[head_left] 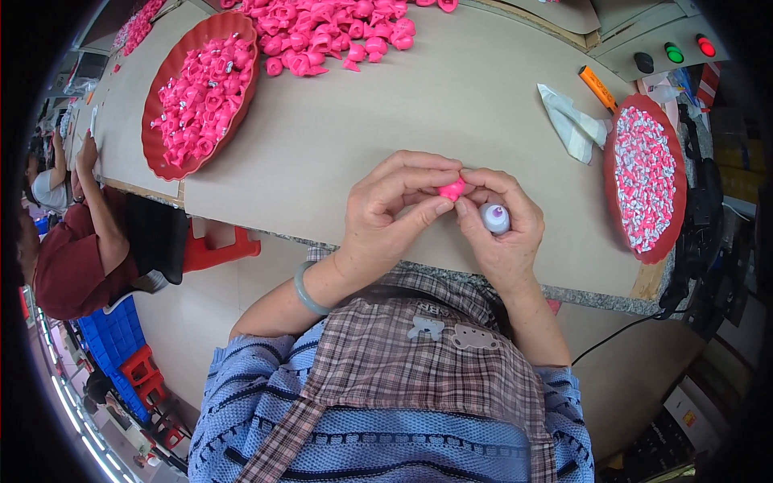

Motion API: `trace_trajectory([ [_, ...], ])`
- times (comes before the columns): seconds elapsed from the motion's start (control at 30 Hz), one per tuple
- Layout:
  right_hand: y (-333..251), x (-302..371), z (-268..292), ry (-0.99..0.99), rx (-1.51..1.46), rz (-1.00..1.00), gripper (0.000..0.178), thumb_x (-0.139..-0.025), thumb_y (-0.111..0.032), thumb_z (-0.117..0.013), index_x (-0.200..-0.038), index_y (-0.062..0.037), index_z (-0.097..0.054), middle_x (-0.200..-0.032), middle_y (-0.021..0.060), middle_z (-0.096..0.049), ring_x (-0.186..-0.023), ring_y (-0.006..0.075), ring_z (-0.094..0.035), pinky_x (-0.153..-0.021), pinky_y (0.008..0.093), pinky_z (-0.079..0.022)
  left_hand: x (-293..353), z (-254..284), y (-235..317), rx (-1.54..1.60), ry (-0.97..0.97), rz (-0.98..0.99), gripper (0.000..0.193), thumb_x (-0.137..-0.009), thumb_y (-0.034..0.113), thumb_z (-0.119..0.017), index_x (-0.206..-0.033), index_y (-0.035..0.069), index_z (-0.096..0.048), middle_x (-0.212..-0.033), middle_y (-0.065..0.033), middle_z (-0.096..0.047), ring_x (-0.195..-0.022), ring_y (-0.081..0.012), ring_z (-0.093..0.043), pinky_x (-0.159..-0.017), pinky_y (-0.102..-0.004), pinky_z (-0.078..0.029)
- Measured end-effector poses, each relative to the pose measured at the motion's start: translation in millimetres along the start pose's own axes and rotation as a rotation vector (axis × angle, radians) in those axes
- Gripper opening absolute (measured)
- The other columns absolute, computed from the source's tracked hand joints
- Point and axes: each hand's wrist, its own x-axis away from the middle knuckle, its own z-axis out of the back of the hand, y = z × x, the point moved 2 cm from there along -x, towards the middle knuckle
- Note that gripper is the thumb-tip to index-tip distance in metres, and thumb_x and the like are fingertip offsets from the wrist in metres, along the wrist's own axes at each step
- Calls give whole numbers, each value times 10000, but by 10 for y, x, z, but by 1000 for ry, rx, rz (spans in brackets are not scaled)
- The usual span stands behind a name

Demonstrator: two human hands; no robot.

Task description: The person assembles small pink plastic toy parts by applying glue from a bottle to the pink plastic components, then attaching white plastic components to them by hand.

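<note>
Over the near side of the table, my left hand (403, 201) and my right hand (503, 221) meet at the fingertips. Between them they pinch a small bright pink plastic part (452, 189), rounded in shape; its finer detail is covered by the fingers. Tucked in the palm of my right hand is a small white bottle (494, 218) with a purple-tipped nozzle pointing up. Both hands are closed. A pale bangle (304, 288) rings my left wrist.
A red scalloped tray (153, 113) of pink parts stands at left, beside a loose pink heap (322, 32). At right, another red tray (678, 201) holds tiny pink-and-silver pieces, near a crumpled white tissue (570, 125) and an orange marker (597, 87). Co-workers sit at far left.
</note>
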Motion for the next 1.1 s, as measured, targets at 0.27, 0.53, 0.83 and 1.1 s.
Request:
trace_trajectory([
  [0.27, 9, 19, -18, 19, 16, 3, 290, -755, 38, -676, -1037, 6, -612, -911, 98, -681, -794, 141, -686, -664, 230, -527, 19, -42, 31, -241, 47, -142, 259, -773, -66, -671, -1029, -31, -644, -1100, -166, -594, -965, -228, -644, -766, -294, -600],
  [0.53, 14, 28, -17, 27, -6, 35, 252, -744, 73, -651, -987, 19, -611, -910, 97, -670, -809, 137, -683, -684, 229, -533, 46, -86, -2, -266, 99, -165, 242, -752, -67, -686, -989, -29, -654, -1055, -162, -618, -950, -230, -654, -745, -279, -599],
  [0.83, 6, 30, -5, 19, -46, 23, 244, -743, 104, -628, -973, 24, -608, -902, 89, -657, -809, 132, -672, -694, 225, -529, 49, -98, -22, -303, 93, -202, 223, -750, -58, -696, -968, -28, -661, -1046, -158, -620, -958, -237, -655, -770, -285, -591],
  [1.1, 38, 38, -9, 25, -47, 19, 234, -739, 78, -640, -963, 17, -609, -870, 85, -659, -786, 129, -670, -679, 228, -528, 58, -94, -34, -317, 91, -190, 225, -750, -61, -692, -971, -28, -663, -1041, -157, -623, -943, -225, -657, -763, -279, -590],
])
